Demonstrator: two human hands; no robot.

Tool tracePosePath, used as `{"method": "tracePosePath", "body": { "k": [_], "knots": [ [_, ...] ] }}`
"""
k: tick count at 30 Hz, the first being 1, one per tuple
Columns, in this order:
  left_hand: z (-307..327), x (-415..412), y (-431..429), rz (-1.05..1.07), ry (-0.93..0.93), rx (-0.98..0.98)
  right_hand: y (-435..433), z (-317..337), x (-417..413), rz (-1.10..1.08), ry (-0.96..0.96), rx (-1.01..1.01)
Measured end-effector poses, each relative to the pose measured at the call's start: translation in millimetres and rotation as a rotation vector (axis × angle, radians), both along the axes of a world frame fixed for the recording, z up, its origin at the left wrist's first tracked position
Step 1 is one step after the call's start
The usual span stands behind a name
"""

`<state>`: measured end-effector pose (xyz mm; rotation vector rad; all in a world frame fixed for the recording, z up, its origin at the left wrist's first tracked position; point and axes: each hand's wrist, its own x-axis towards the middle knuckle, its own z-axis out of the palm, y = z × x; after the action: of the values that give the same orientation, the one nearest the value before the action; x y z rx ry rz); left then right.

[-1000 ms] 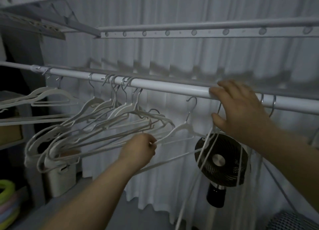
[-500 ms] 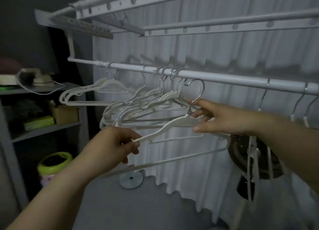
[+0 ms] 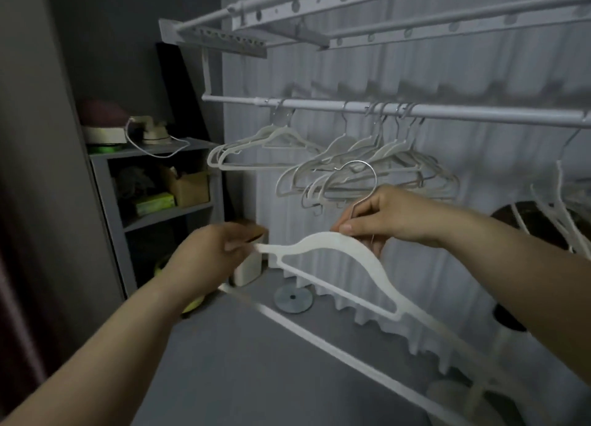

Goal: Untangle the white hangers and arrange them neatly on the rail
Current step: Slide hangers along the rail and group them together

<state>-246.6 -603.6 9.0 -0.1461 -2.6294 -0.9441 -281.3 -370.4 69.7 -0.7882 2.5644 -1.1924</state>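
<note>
White hanger off the rail — held below and in front of it, tilted. Left hand pinches its left shoulder tip; right hand grips the neck at the metal hook's base. Behind, bunched hangers hang tangled on the rail.

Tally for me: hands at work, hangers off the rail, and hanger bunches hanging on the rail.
Hands: 2, left hand, right hand
Held off the rail: 1, white hanger
On the rail: 3, left bunch, middle bunch, right bunch
Total: 6
</note>
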Motion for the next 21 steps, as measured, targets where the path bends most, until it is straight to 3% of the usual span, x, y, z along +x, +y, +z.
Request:
{"method": "tracePosePath", "body": {
  "k": [5,10,14,18,21],
  "knots": [
    [-11,6,24,-0.206,-0.078,0.138,-6,-20,11,-0.22,-0.012,-0.083],
    [-5,21,55,-0.487,-0.381,0.366,-4,-23,13,-0.398,0.075,-0.096],
    [0,20,64,-0.57,-0.478,0.24,7,-21,12,-0.498,0.134,-0.079],
    [-5,5,81,-0.563,-0.349,0.061,23,-24,7,-0.577,0.138,-0.088],
    [-8,-11,93,-0.552,-0.276,0.032,39,-22,-1,-0.593,0.142,-0.039]
  ]
}}
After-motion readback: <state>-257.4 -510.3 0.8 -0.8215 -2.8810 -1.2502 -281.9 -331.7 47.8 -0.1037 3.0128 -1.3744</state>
